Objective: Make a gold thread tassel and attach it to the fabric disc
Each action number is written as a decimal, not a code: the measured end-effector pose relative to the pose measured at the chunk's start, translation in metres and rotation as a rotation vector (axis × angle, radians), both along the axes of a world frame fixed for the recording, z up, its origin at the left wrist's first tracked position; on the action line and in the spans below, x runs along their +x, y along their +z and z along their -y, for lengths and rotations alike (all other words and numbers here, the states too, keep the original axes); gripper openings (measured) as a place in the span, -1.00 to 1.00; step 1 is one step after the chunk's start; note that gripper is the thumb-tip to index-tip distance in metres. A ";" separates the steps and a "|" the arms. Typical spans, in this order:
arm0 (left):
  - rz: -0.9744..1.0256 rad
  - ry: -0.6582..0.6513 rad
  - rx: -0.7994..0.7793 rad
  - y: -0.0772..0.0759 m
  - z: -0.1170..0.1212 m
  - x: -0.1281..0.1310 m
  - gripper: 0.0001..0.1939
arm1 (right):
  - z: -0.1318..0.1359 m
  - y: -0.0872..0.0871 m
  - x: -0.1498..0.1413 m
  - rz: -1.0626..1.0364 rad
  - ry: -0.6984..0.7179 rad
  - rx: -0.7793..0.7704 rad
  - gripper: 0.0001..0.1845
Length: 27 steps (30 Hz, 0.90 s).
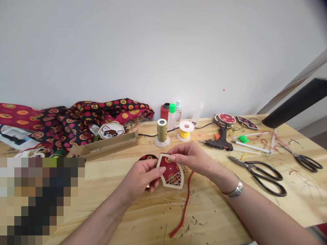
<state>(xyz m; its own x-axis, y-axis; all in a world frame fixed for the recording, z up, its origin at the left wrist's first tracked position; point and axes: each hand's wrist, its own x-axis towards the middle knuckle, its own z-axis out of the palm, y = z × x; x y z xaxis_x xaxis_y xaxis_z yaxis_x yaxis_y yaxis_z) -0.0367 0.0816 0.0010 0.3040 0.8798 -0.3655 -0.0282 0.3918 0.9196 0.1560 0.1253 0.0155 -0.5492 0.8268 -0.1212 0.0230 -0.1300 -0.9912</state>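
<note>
Over the middle of the wooden table [153,211], both my hands hold a small flat wooden panel [171,171] covered in red patterned fabric with a lattice at its lower end. My left hand [143,176] pinches its left edge, thumb on the front. My right hand [191,157] grips the top right corner with closed fingers. Another dark red fabric piece [148,157] shows just behind my left hand. A red cord [184,207] lies on the table below the panel, running toward me.
A black glue gun [220,141], two pairs of black scissors [263,173] [304,160], thread spools [161,132] [185,131], glue bottles [173,114], more fabric panels [226,118], a cardboard box [104,144] and patterned cloth [76,122] lie around.
</note>
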 end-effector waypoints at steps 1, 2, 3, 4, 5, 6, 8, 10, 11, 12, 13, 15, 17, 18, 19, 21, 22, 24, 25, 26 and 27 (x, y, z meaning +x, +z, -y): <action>-0.018 0.010 0.005 0.000 0.000 0.000 -0.74 | 0.000 0.001 0.001 0.019 -0.011 0.028 -0.67; -0.022 0.029 0.008 -0.001 0.000 0.000 -0.75 | 0.000 0.002 0.002 0.041 -0.028 0.042 -0.61; -0.015 0.053 0.008 -0.001 -0.001 0.000 -0.75 | -0.001 0.003 0.004 0.061 -0.044 0.038 -0.55; -0.003 0.076 0.006 -0.001 -0.001 0.000 -0.75 | -0.002 0.004 0.006 0.075 -0.051 0.019 -0.49; 0.013 0.095 0.003 -0.001 -0.002 -0.001 -0.75 | -0.004 0.005 0.008 0.080 -0.041 -0.011 -0.44; 0.029 0.110 -0.001 -0.001 -0.003 -0.001 -0.75 | -0.005 0.006 0.011 0.077 -0.014 -0.035 -0.41; 0.052 0.136 -0.012 0.000 -0.004 -0.002 -0.75 | -0.009 0.006 0.017 0.069 0.062 -0.023 -0.38; 0.060 0.159 -0.024 0.000 -0.005 -0.002 -0.76 | -0.011 0.005 0.022 0.083 0.174 0.022 -0.47; 0.059 0.168 -0.028 0.000 -0.005 -0.002 -0.76 | -0.012 0.005 0.024 0.107 0.231 0.037 -0.53; 0.058 0.175 -0.029 0.000 -0.005 -0.002 -0.76 | -0.013 0.005 0.025 0.140 0.280 0.043 -0.60; 0.056 0.184 -0.027 0.000 -0.006 -0.003 -0.76 | -0.013 0.005 0.027 0.174 0.315 0.040 -0.65; 0.052 0.206 -0.025 0.000 -0.007 -0.004 -0.76 | -0.014 0.007 0.030 0.226 0.310 0.038 -0.73; 0.048 0.232 -0.024 -0.001 -0.008 -0.005 -0.77 | -0.015 0.010 0.033 0.230 0.228 0.052 -0.77; 0.044 0.241 -0.022 -0.001 -0.008 -0.005 -0.77 | -0.016 0.011 0.034 0.217 0.173 0.060 -0.77; 0.041 0.245 -0.020 -0.002 -0.008 -0.006 -0.77 | -0.017 0.013 0.036 0.200 0.113 0.065 -0.76; 0.038 0.242 -0.015 -0.002 -0.008 -0.006 -0.77 | -0.019 0.017 0.039 0.167 0.010 0.055 -0.74; 0.038 0.237 -0.013 -0.003 -0.008 -0.007 -0.77 | -0.021 0.017 0.040 0.158 -0.028 0.041 -0.75; 0.036 0.226 -0.008 -0.003 -0.008 -0.007 -0.77 | -0.024 0.018 0.042 0.143 -0.081 0.008 -0.77; 0.033 0.221 -0.006 -0.004 -0.008 -0.007 -0.77 | -0.025 0.017 0.043 0.132 -0.098 -0.004 -0.78; 0.028 0.217 -0.004 -0.004 -0.008 -0.007 -0.77 | -0.026 0.016 0.043 0.121 -0.113 -0.012 -0.78; 0.023 0.215 -0.003 -0.005 -0.008 -0.007 -0.78 | -0.027 0.015 0.043 0.108 -0.129 -0.018 -0.77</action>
